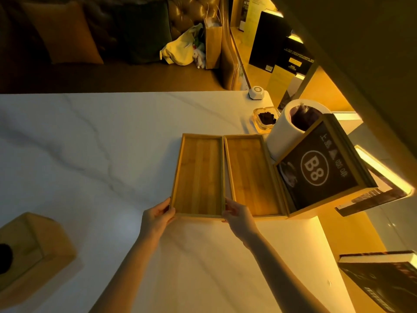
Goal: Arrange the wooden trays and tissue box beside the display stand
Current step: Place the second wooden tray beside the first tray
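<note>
Two wooden trays lie side by side on the white marble worktop, long sides touching. The right tray point(252, 177) sits directly against the display stand point(320, 170), a wood-framed dark sign marked "B8" near the worktop's right edge. The left tray point(198, 175) appears set flush beside its partner, so the tray part of the task looks nearly finished, apart perhaps from a last squaring-up.

The left hand point(158, 216) grips the left tray's near-left corner, its fingers point(168, 203) curled over the rim. The right hand point(239, 216) holds the near-right corner of the same tray, right at the seam between the two trays; its fingers are closed on the rim there.

The tissue box point(29, 251) remains to be moved: it stands at the worktop's near-left corner, well apart from the trays and the stand. It is a wooden box with a dark opening on top.

Both trays are shallow rectangles of pale bamboo-like wood with thin raised rims, and both are empty. Their near ends line up closely; the far ends look almost level too.
</note>
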